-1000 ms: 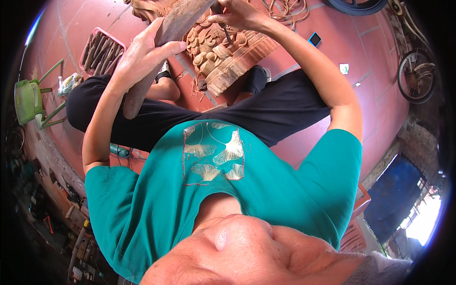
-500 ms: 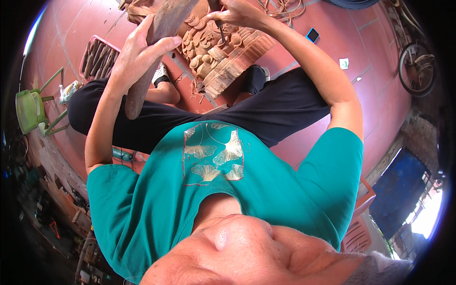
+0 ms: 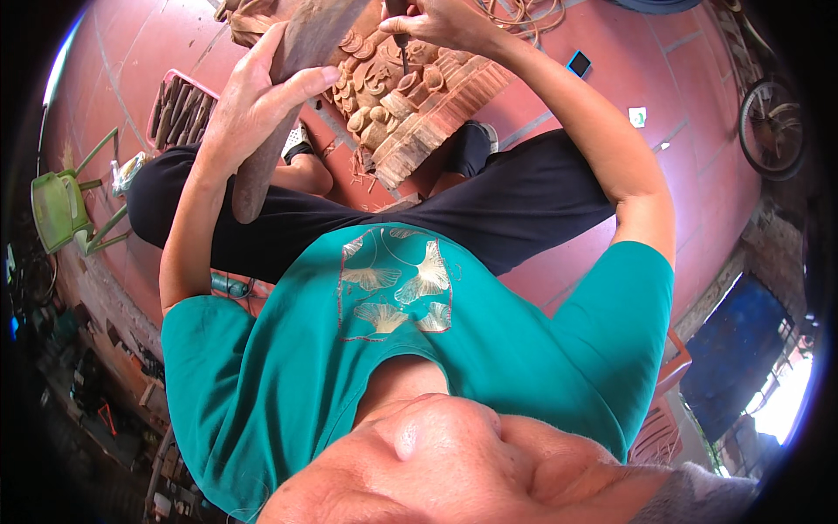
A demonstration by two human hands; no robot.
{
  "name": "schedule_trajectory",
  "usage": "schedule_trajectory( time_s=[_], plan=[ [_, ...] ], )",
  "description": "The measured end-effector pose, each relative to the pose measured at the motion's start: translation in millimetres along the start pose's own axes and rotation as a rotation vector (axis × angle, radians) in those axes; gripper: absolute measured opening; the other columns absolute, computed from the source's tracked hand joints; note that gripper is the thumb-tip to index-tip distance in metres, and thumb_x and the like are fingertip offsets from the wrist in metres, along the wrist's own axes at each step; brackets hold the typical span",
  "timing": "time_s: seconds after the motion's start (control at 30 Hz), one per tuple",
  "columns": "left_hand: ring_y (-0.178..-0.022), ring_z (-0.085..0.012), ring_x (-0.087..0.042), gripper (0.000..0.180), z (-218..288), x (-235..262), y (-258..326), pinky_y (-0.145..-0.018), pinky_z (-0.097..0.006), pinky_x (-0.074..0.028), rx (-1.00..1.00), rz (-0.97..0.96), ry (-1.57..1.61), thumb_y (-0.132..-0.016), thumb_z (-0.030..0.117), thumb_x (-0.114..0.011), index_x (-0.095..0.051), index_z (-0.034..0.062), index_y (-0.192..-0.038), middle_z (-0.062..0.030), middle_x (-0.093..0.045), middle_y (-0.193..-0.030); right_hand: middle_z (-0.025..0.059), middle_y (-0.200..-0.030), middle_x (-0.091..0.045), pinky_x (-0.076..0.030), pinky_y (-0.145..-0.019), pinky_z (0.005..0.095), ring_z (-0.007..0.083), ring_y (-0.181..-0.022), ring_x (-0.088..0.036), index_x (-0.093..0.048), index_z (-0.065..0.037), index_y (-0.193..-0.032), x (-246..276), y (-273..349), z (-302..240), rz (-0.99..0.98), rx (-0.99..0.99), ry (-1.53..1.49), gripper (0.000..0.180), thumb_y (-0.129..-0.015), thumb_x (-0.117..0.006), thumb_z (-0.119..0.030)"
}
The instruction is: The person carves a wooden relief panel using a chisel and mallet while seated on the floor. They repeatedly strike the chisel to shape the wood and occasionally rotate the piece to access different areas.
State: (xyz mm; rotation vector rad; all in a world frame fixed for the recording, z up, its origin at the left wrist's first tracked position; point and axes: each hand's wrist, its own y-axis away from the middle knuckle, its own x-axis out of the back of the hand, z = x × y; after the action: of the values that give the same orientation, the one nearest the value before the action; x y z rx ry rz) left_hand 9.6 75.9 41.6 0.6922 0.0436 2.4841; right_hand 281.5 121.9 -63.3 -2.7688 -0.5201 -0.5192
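Observation:
My left hand [image 3: 253,109] is closed round a long wooden mallet [image 3: 255,179], its thumb stretched along one side. The mallet slants upward, and its far end leaves the top of the picture. At the top centre, my right hand [image 3: 441,24] grips a chisel [image 3: 403,54] by the handle, blade pointing down. The blade's tip meets or hovers just over a reddish-brown wood carving [image 3: 419,122] with rounded relief shapes and a stepped edge; contact is too small to tell. This carving lies on the floor beyond my crossed legs, partly hidden behind the mallet and my hands.
A pink basket [image 3: 206,87] of several dark-handled tools [image 3: 182,112] stands left, near a green chair [image 3: 58,210] and a plastic bag [image 3: 128,172]. To the right lie a phone [image 3: 578,63] and a white scrap [image 3: 637,117]; beyond is a bicycle wheel [image 3: 772,128]. Cord [image 3: 528,19] lies behind.
The chisel stands a little more upright, and its tip has shifted slightly left over the carving. My left hand keeps the mallet in nearly the same place. The whole view has shifted slightly.

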Motion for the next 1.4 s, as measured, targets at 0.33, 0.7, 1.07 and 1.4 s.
schedule_trajectory(
  time_s=[0.33,0.7,1.07,1.4],
  plan=[
    [-0.085,-0.0171,-0.064,0.062,7.3,-2.0,-10.4,-0.075,-0.031,-0.053,0.036,-0.026,-0.001,-0.089,0.037,-0.076,-0.056,-0.003,-0.131,-0.0125,-0.068,-0.098,0.0169,-0.075,-0.07,-0.051,-0.064,0.037,0.0224,-0.066,-0.065,-0.067,0.003,-0.091,4.4,-0.7,9.7,-0.087,-0.09,0.059,0.025,-0.09,-0.078,-0.019],
    [-0.065,-0.0037,-0.051,0.055,2.1,-8.2,-20.0,-0.056,-0.021,-0.04,-0.02,0.01,0.048,-0.094,0.026,-0.072,-0.053,-0.001,-0.139,0.0011,-0.06,-0.083,0.0187,-0.077,-0.07,-0.053,-0.066,0.0379,0.0234,-0.07,-0.068,-0.067,0.003,-0.095,8.6,-2.9,9.4,-0.133,-0.096,0.014,0.02,-0.088,-0.075,-0.014],
    [-0.084,-0.0162,-0.063,0.056,6.0,-4.2,-28.7,-0.076,-0.03,-0.052,0.011,-0.01,0.008,-0.09,0.033,-0.076,-0.058,-0.0022,-0.129,-0.0097,-0.068,-0.096,0.0211,-0.082,-0.071,-0.054,-0.067,0.0401,0.0318,-0.074,-0.071,-0.064,0.002,-0.091,6.4,-4.3,16.8,-0.108,0.026,0.068,0.021,-0.085,-0.077,-0.013],
    [-0.078,-0.0126,-0.057,0.051,-0.8,2.6,-29.6,-0.068,-0.029,-0.047,0.131,-0.024,-0.029,-0.091,0.033,-0.074,-0.058,-0.0016,-0.125,-0.0052,-0.062,-0.089,0.0245,-0.09,-0.071,-0.055,-0.076,0.0412,0.0353,-0.086,-0.071,-0.068,0.003,-0.098,5.4,-9.3,18.9,-0.228,-0.115,0.123,0.026,-0.086,-0.076,-0.017]
  ],
)
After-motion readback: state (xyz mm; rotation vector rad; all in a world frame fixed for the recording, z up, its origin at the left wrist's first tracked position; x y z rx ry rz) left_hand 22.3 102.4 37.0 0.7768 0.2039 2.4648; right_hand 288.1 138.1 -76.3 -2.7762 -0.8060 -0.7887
